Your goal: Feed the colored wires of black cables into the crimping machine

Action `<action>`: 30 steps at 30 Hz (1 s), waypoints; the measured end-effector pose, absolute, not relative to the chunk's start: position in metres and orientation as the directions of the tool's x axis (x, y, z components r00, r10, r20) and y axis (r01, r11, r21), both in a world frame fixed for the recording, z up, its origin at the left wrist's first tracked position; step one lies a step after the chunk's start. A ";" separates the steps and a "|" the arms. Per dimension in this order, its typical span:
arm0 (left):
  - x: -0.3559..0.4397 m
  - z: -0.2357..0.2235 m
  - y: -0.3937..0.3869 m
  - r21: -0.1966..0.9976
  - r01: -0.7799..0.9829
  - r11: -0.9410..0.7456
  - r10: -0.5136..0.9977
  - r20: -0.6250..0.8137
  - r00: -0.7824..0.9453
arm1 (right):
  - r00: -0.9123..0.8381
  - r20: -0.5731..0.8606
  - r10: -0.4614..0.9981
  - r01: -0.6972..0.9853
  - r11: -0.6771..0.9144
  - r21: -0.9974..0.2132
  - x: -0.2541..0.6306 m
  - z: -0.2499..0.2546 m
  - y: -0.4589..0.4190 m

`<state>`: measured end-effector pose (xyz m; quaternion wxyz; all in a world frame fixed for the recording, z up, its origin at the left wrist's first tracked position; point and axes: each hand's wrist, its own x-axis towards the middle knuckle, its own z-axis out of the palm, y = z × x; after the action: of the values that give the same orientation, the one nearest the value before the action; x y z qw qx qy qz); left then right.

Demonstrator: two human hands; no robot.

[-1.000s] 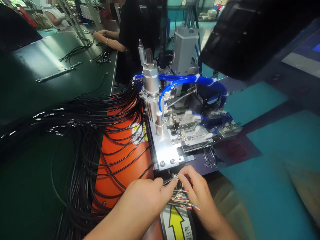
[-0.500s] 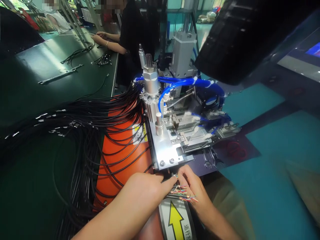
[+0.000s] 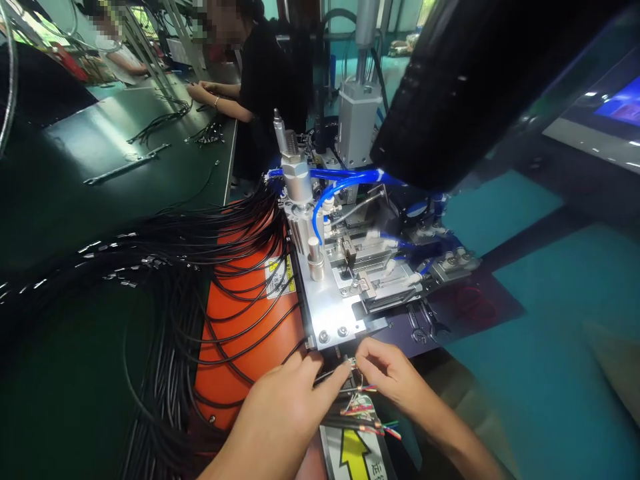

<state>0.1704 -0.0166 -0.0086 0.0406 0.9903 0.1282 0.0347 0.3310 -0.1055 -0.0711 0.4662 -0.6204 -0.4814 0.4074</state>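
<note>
My left hand (image 3: 293, 397) is closed on a black cable (image 3: 326, 379), thumb and fingers near its stripped end below the machine's front edge. My right hand (image 3: 387, 370) is pinched at thin coloured wires (image 3: 353, 364) at that cable's tip, its fingertips almost touching my left thumb. Just below, several other cable ends with fanned-out coloured wires (image 3: 367, 427) lie over a label with a yellow arrow (image 3: 354, 453). Directly in front stands the metal machine (image 3: 325, 307) with its bolted plate and cylinders.
A large bundle of black cables (image 3: 165, 333) spreads across the orange surface (image 3: 245, 333) at left. Blue air hoses (image 3: 350, 179) cross the machine. A dark cylinder (image 3: 440, 100) looms at upper right. Wrenches (image 3: 419, 327) lie at right. Across the green table (image 3: 165, 167) a person handles cables.
The right hand's fingers have drawn in to a pinch at the wire tips. The loose cable ends show more fully below the hands. The view has shifted slightly.
</note>
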 end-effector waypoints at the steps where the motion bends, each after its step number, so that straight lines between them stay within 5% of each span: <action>1: 0.164 -0.012 -0.018 0.113 0.267 -0.957 0.279 0.110 0.954 | 0.196 -0.090 0.976 0.180 -0.127 -0.975 0.332 -0.071 -0.106; 11: 0.144 -0.016 -0.015 0.333 0.212 -0.919 0.296 0.226 0.928 | 0.190 -0.162 0.968 0.065 -0.177 -0.982 0.329 -0.074 -0.109; 20: 0.149 -0.017 -0.010 0.272 0.178 -0.946 0.255 0.281 0.925 | 0.248 -0.194 0.949 0.151 -0.236 -0.960 0.330 -0.062 -0.108; 30: 0.152 -0.013 -0.011 0.261 0.201 -0.944 0.270 0.262 0.927 | 0.368 -0.239 0.899 0.062 -0.280 -0.958 0.320 -0.061 -0.103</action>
<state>0.1515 -0.0111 -0.0131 0.1157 0.9746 0.1208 0.1486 0.3201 -0.1033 -0.0609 0.4819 -0.6722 -0.3573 0.4339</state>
